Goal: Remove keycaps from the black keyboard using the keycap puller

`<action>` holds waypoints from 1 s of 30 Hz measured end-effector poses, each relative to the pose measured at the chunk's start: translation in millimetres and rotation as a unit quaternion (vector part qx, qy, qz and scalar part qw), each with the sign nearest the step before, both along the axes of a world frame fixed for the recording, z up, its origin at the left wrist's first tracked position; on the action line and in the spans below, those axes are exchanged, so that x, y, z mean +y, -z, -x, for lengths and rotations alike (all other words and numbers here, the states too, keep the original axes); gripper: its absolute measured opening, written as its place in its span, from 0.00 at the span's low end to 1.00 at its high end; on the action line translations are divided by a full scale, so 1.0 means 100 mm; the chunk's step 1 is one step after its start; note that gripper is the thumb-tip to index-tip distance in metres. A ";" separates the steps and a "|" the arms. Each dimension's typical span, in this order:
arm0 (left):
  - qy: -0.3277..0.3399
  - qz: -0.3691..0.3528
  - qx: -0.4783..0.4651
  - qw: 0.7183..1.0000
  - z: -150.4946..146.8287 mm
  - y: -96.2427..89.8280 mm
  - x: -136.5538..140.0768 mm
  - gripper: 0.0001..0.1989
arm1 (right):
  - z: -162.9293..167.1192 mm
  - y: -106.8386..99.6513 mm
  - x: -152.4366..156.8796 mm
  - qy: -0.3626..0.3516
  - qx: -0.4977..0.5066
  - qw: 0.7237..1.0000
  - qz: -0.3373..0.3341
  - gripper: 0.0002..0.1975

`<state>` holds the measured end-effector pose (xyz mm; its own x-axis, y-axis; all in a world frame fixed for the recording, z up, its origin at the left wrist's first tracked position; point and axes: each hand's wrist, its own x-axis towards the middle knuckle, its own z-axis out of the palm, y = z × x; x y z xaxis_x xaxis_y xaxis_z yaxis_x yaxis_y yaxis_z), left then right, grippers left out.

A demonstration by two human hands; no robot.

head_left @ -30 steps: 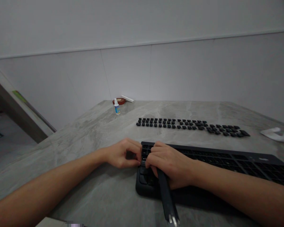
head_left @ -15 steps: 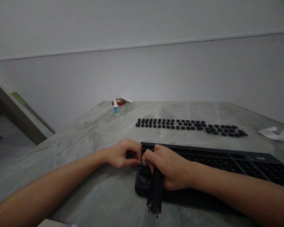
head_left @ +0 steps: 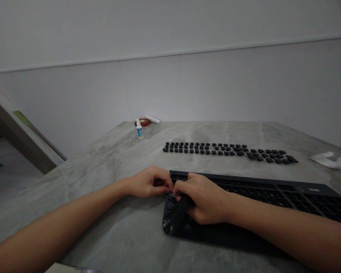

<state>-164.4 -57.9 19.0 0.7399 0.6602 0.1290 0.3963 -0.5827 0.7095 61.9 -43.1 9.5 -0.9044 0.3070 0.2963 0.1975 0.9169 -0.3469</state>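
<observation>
A black keyboard (head_left: 272,185) lies on the table, many of its key positions without caps. My right hand (head_left: 206,199) is closed around a black stick-shaped tool (head_left: 178,216) with a shiny metal end pointing down-left over the keyboard's near left corner. My left hand (head_left: 152,182) is at the keyboard's left edge, thumb and fingertips pinched close to the right fingertips; whatever lies between them is too small to make out. Behind the keyboard, loose black keycaps (head_left: 197,148) lie in rows, with larger ones further right.
The grey marbled table (head_left: 108,159) runs back to a pale wall. At its far left stand a small white spray bottle (head_left: 139,132), a reddish-brown case (head_left: 143,122) and a thin white object (head_left: 152,119). A crumpled white item (head_left: 333,162) lies at the right.
The tool in my right hand has swung, its metal end moving left and up from in front of the keyboard to over its corner. My left fingertips have shifted slightly up and right.
</observation>
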 end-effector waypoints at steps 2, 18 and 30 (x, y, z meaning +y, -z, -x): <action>-0.002 0.009 -0.001 1.000 0.01 0.01 0.01 0.07 | 0.00 0.00 0.00 0.012 0.001 1.000 0.009 0.12; -0.006 -0.025 -0.034 0.999 0.03 0.07 0.02 0.08 | 0.06 -0.04 -0.05 0.110 0.044 0.982 0.147 0.05; 0.059 -0.198 -0.044 0.977 -0.06 0.09 -0.08 0.06 | 0.16 -0.07 -0.04 0.183 0.059 0.934 0.301 0.11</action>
